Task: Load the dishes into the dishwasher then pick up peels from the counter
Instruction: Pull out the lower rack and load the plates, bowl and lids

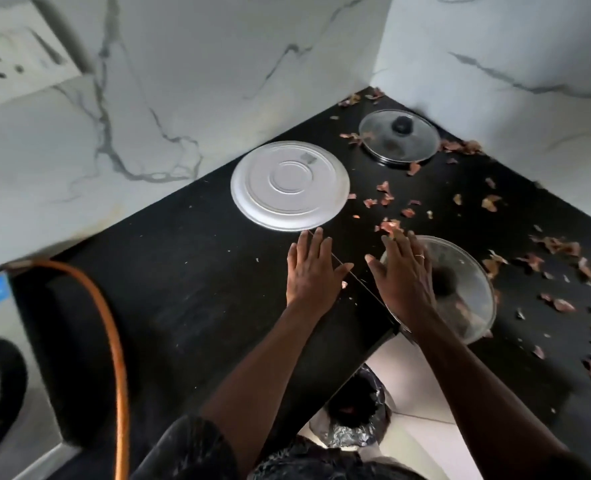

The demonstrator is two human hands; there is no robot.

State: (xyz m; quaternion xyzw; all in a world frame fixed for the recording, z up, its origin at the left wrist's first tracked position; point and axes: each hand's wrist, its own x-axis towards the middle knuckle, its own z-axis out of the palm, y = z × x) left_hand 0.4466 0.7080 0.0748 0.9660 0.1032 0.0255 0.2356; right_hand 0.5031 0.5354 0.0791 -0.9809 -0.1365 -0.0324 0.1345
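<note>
Over black counter (183, 289), left hand (309, 271) flat, fingers spread, empty, just short of upturned white plate (289, 185). Right hand (405, 275) spread, empty, above glass lid (460, 289). Onion peels (489, 203) scattered right.

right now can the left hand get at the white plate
Probably yes: the left hand, fingers straight, is just short of the white plate, with only bare counter between them.
</note>
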